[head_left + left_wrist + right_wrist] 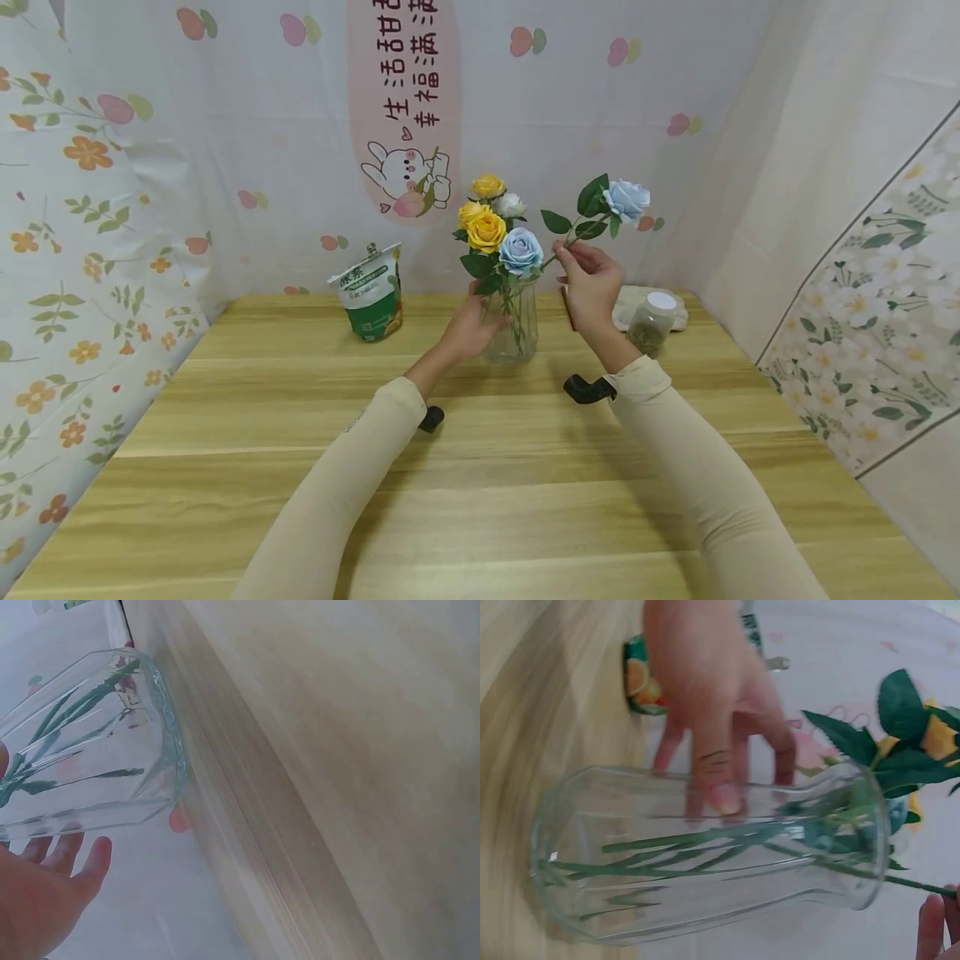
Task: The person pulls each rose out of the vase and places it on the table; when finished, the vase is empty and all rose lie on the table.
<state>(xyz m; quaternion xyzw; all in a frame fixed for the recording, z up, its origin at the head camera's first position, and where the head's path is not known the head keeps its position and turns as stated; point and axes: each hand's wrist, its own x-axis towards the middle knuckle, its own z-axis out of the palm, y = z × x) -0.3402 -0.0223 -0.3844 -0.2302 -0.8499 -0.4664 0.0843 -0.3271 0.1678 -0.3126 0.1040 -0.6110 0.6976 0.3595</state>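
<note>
A clear glass vase [705, 900] stands upright on the table, holding yellow roses [486, 231], a white rose [511, 206] and a light blue rose [521, 252]. My left hand [474, 327] grips the vase from its left side, thumb on the near face and fingers reaching behind. Their green stems [90, 701] show through the glass. With thumb and fingertips, my right hand [592, 283] pinches the stem of another blue rose [627, 201], which leans out to the right. The lower part of that stem [919, 885] runs into the vase's mouth.
Left of the vase stands a green and white pouch [371, 300] with a clip on top. A lidded jar [651, 323] and a pale beige object [626, 302] are behind the right forearm. Printed cloth hangs around the wooden table [480, 500].
</note>
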